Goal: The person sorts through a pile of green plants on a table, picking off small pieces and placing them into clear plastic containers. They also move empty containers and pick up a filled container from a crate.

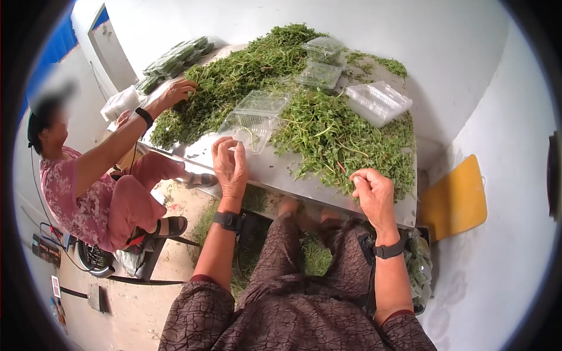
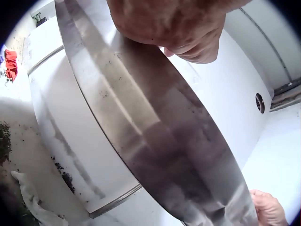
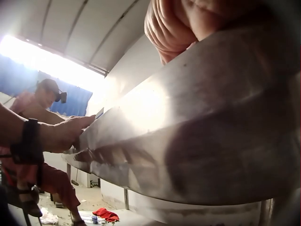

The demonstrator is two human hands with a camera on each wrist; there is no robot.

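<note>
In the head view, my left hand (image 1: 230,169) is raised at the front table edge, fingers bent and thumb apart, with nothing seen in it. Just beyond it lies an open clear plastic clamshell box (image 1: 260,108) with a stem in it. My right hand (image 1: 374,196) is over the near edge of a pile of leafy green stems (image 1: 333,131), its fingers curled and thumb close to the index finger. I cannot tell whether it pinches a stem. Both wrist views show mostly the table's metal edge (image 2: 141,108), with the fingertips hidden.
Another person (image 1: 88,181) sits at the left, reaching into a larger heap of greens (image 1: 246,70). Further clear boxes (image 1: 379,102) stand at the back right, and filled packs (image 1: 175,58) are stacked at the back left. A yellow board (image 1: 459,196) leans by the right wall.
</note>
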